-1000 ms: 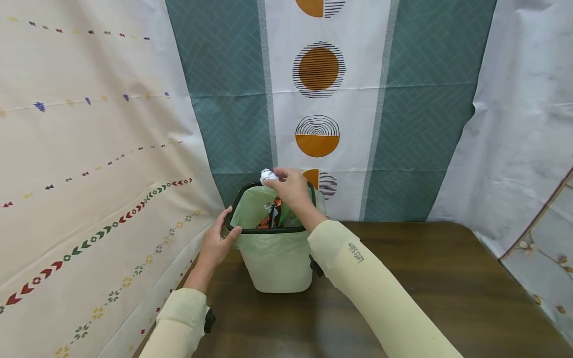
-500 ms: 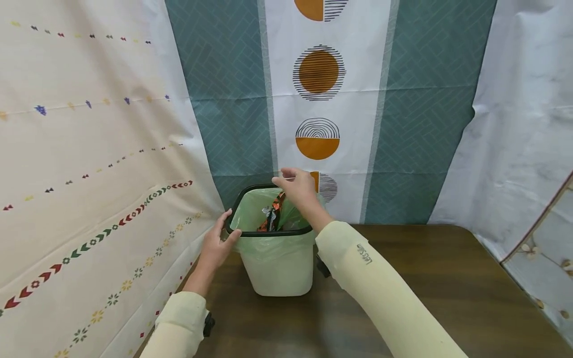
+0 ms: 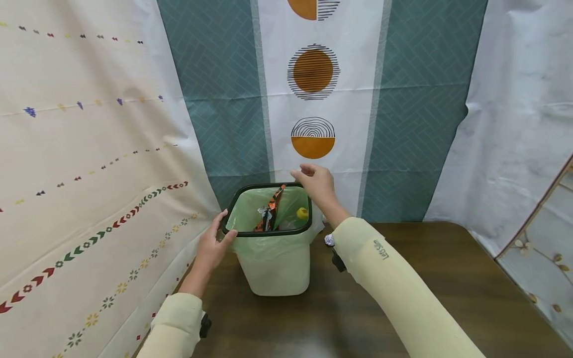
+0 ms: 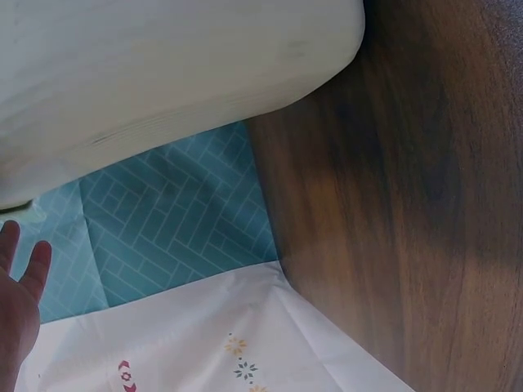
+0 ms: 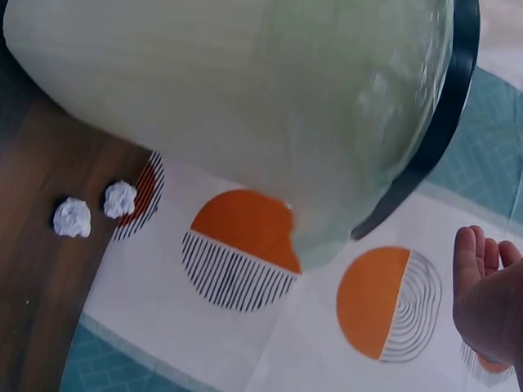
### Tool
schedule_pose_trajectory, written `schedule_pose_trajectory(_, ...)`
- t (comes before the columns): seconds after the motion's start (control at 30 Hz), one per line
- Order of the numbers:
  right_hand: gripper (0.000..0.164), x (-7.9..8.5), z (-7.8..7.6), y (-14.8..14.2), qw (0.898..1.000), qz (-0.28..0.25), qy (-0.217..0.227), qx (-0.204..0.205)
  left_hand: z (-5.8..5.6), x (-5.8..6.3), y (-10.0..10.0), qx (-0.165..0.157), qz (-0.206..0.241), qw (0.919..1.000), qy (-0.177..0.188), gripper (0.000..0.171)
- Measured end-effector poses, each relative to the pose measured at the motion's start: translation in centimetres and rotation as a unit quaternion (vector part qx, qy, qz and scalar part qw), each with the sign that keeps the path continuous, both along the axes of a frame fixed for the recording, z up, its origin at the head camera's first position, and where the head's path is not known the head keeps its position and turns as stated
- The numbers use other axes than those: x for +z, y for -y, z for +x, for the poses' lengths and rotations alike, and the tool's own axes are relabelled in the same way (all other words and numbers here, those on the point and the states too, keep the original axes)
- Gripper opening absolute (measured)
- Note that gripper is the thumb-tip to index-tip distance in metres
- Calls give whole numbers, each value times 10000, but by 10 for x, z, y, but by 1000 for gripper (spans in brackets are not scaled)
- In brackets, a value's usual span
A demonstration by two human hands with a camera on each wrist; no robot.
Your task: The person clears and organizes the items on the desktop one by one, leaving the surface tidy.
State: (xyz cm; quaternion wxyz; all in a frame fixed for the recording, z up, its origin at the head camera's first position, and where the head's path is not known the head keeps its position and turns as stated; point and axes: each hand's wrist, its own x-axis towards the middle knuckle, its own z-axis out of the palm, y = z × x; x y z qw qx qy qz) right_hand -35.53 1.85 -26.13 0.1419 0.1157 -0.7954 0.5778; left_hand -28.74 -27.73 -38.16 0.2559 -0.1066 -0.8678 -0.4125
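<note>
A pale waste bin (image 3: 275, 271) with a black rim and green liner stands on the table. My left hand (image 3: 211, 248) touches the rim's front left corner with fingers spread and fairly straight. My right hand (image 3: 320, 186) hovers above the back right corner, fingers loosely bent, holding nothing. Inside the bin are an orange and black wrapper (image 3: 270, 211) and a clear bottle with a yellow cap (image 3: 302, 214). Two crumpled foil balls (image 5: 72, 217) lie on the table beside the bin in the right wrist view. One foil ball (image 3: 329, 239) shows near my right sleeve in the head view.
The dark wooden table (image 3: 403, 278) extends to the right of the bin. A green and white cloth with orange circles (image 3: 313, 139) hangs close behind. A cream patterned cloth (image 3: 112, 199) borders the left side, a pale one (image 3: 515, 124) the right.
One second ago my right hand pinched a foil ball over the bin; it is gone from the hand. That hand has moved right, uncovering the yellow cap. My left hand has stayed at the rim.
</note>
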Motion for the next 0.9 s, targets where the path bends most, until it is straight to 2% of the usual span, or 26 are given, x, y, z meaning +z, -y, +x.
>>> schedule_pose_trajectory(0.47, 52, -5, -12, -37, 9989, 45, 250, -387, -1, 0, 1, 46, -51, 10000, 54, 66)
schedule_pose_trajectory(0.9, 54, -28, -27, -65, 9976, 251, 314, -559, -1, -3, 2, 16, -109, 9997, -198, 65)
